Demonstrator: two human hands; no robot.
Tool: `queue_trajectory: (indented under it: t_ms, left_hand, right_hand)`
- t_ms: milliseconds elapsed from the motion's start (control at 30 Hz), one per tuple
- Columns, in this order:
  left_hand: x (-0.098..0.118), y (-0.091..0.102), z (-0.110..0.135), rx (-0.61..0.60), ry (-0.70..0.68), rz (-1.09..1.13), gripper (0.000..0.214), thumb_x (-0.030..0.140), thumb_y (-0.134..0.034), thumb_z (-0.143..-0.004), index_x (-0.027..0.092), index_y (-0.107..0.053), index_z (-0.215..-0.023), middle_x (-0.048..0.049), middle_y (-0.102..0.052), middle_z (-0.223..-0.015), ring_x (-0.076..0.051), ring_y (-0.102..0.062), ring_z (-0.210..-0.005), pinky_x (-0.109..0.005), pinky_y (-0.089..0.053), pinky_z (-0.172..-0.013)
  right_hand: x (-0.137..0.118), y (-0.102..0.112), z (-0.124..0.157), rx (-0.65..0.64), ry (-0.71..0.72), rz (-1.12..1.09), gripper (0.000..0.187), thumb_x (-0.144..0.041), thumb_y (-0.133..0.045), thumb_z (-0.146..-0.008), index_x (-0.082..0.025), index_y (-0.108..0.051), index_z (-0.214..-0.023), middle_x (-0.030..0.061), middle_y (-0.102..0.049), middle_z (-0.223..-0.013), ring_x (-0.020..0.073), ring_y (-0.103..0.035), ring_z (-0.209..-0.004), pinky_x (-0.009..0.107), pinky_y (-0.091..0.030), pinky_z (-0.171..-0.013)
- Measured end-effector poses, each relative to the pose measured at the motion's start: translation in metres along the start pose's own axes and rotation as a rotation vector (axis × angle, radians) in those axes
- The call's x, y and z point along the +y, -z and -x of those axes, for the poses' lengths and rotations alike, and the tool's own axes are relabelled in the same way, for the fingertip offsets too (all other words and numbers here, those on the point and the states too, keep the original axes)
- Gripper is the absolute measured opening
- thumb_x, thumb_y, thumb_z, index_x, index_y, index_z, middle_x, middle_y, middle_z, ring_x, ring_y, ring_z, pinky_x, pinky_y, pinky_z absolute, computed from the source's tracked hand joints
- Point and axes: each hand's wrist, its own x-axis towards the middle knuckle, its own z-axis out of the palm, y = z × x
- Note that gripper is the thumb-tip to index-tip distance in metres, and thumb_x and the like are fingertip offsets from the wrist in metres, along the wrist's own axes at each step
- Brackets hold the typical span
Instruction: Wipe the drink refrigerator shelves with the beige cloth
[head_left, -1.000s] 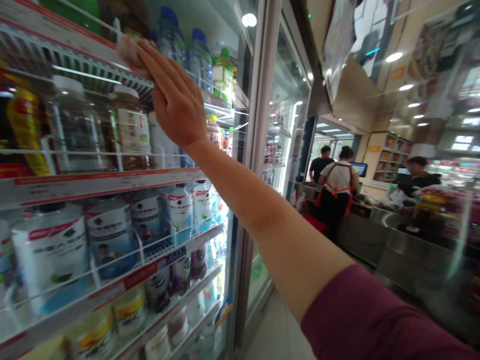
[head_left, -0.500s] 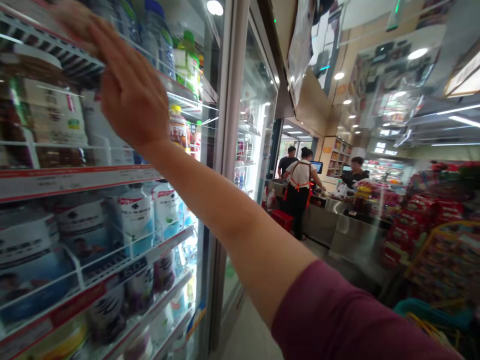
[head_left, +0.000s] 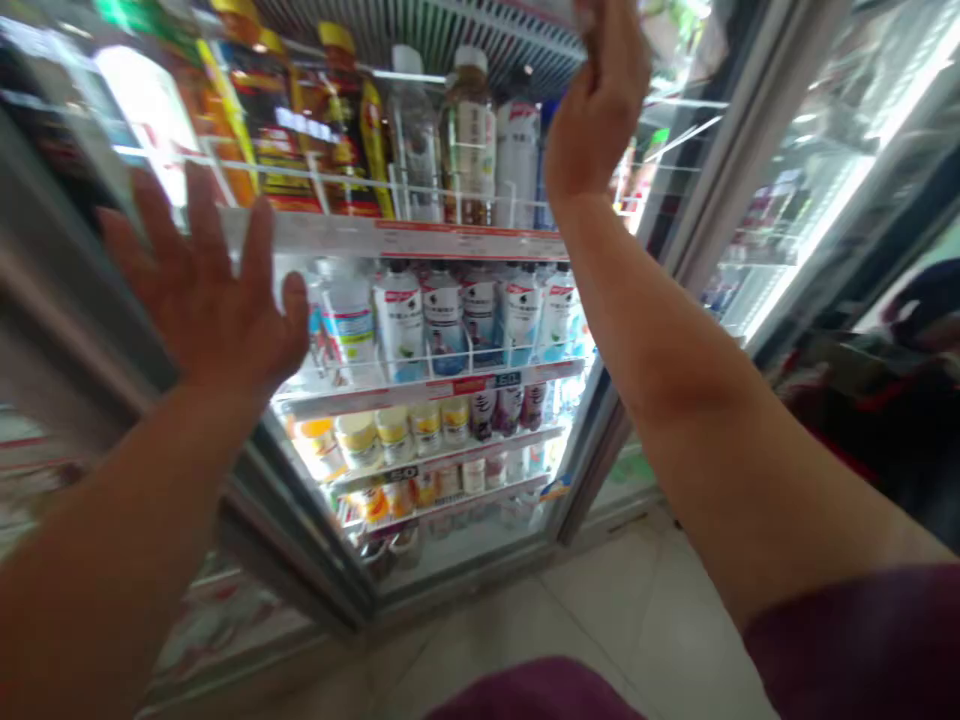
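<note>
My left hand (head_left: 217, 300) is raised at the left with its fingers spread, holding nothing. Bottles show behind it inside the lit drinks fridge. Higher up, my right hand (head_left: 596, 120) reaches to the upper shelf (head_left: 480, 25), its fingers bent together and cut off by the picture's top edge. A pale blurred patch lies beside those fingers; whether they hold it I cannot make out. Below and left of this hand stand a white-labelled bottle (head_left: 517, 150) and a brown tea bottle (head_left: 469, 140). Dark bottles with yellow caps (head_left: 341, 120) stand further left.
A wire rail and price strip (head_left: 465, 240) front the shelf. Lower shelves hold white-and-blue bottles (head_left: 442, 315) and yellow-lidded cups (head_left: 394, 435). Fridge door frames (head_left: 727, 140) flank the opening, above a tiled floor (head_left: 600, 610). A dark blurred shape (head_left: 862, 410) is at the right.
My view has swung left and down from the shop counter and people to the fridge front. My left hand has come into view. The right hand remains at the upper shelf.
</note>
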Motion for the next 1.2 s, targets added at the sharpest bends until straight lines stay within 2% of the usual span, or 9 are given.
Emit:
queue_trajectory:
  t_ms: [100, 300, 467, 533, 700, 867, 933, 1100, 1200]
  left_hand:
    - [-0.009, 0.012, 0.015, -0.060, -0.253, -0.436, 0.070, 0.045, -0.048, -0.101, 0.026, -0.026, -0.164, 0.0007, -0.004, -0.171, -0.025, 0.009, -0.158, -0.057, 0.007, -0.128]
    - [-0.014, -0.001, 0.019, 0.002, -0.296, -0.489, 0.063, 0.046, -0.039, -0.106, 0.024, -0.029, -0.164, -0.0008, -0.009, -0.171, -0.023, 0.006, -0.159, -0.058, 0.000, -0.128]
    - [-0.014, 0.003, 0.018, 0.025, -0.323, -0.528, 0.061, 0.044, -0.036, -0.107, 0.021, -0.032, -0.163, -0.0045, -0.012, -0.171, -0.021, 0.005, -0.159, -0.058, -0.004, -0.128]
    - [-0.015, 0.003, 0.018, 0.030, -0.343, -0.543, 0.061, 0.042, -0.038, -0.107, 0.019, -0.033, -0.162, -0.0061, -0.012, -0.170, -0.020, 0.005, -0.159, -0.057, -0.005, -0.129]
    - [-0.016, 0.004, 0.019, 0.025, -0.323, -0.539, 0.061, 0.043, -0.038, -0.106, 0.020, -0.033, -0.162, -0.0043, -0.013, -0.170, -0.022, 0.003, -0.159, -0.056, -0.004, -0.129]
    - [-0.010, 0.005, 0.020, -0.001, -0.269, -0.536, 0.062, 0.046, -0.034, -0.107, 0.018, -0.035, -0.162, -0.0057, -0.014, -0.170, -0.022, 0.002, -0.159, -0.056, -0.004, -0.130]
    - [-0.009, 0.005, 0.020, -0.011, -0.250, -0.524, 0.063, 0.049, -0.033, -0.106, 0.019, -0.035, -0.162, -0.0042, -0.014, -0.170, -0.022, 0.002, -0.159, -0.055, -0.003, -0.130]
    - [-0.008, 0.005, 0.020, -0.018, -0.215, -0.493, 0.064, 0.053, -0.032, -0.106, 0.024, -0.033, -0.163, -0.0003, -0.011, -0.171, -0.023, 0.003, -0.159, -0.057, 0.000, -0.130]
    - [-0.006, 0.005, 0.021, -0.030, -0.208, -0.467, 0.064, 0.053, -0.032, -0.107, 0.024, -0.030, -0.164, 0.0006, -0.009, -0.171, -0.023, 0.004, -0.159, -0.055, 0.002, -0.131]
  right_hand:
    - [-0.026, -0.019, 0.010, 0.111, -0.148, -0.104, 0.070, -0.015, -0.011, -0.093, -0.017, -0.055, -0.148, 0.0027, -0.051, -0.153, 0.0193, -0.040, -0.149, 0.042, -0.023, -0.129]
    - [-0.039, -0.005, 0.039, -0.074, 0.497, -0.287, 0.048, -0.037, -0.029, -0.108, -0.025, -0.053, -0.148, -0.0026, -0.054, -0.152, 0.0228, -0.048, -0.143, 0.048, -0.040, -0.120]
    - [-0.029, -0.017, 0.035, 0.095, -0.016, -0.239, 0.060, -0.030, -0.021, -0.099, -0.019, -0.059, -0.144, 0.0028, -0.051, -0.154, 0.0239, -0.043, -0.147, 0.048, -0.030, -0.125]
    - [-0.033, -0.014, 0.038, 0.056, -0.051, -0.174, 0.065, -0.028, -0.023, -0.094, -0.012, -0.056, -0.147, 0.0064, -0.047, -0.157, 0.0275, -0.042, -0.149, 0.051, -0.029, -0.126]
    - [-0.054, 0.007, 0.051, -0.303, 0.578, -0.154, 0.064, -0.030, -0.022, -0.094, -0.040, -0.036, -0.155, -0.0148, -0.035, -0.163, 0.0155, -0.039, -0.149, 0.042, -0.033, -0.125]
    - [-0.046, -0.005, 0.043, -0.073, -0.048, -0.168, 0.067, -0.019, -0.025, -0.089, -0.022, -0.051, -0.151, -0.0023, -0.043, -0.159, 0.0268, -0.041, -0.148, 0.053, -0.027, -0.127]
    - [-0.044, -0.007, 0.043, -0.053, -0.134, -0.185, 0.067, -0.019, -0.028, -0.088, -0.018, -0.052, -0.150, 0.0017, -0.044, -0.159, 0.0282, -0.041, -0.148, 0.050, -0.025, -0.127]
    - [-0.058, 0.012, 0.060, -0.348, 0.486, -0.336, 0.056, -0.038, -0.019, -0.101, -0.033, -0.042, -0.152, -0.0092, -0.040, -0.162, 0.0176, -0.038, -0.149, 0.046, -0.026, -0.128]
    - [-0.060, 0.006, 0.047, -0.391, 0.569, -0.251, 0.055, -0.041, -0.016, -0.104, -0.032, -0.034, -0.155, -0.0130, -0.033, -0.165, 0.0166, -0.033, -0.149, 0.050, -0.028, -0.126]
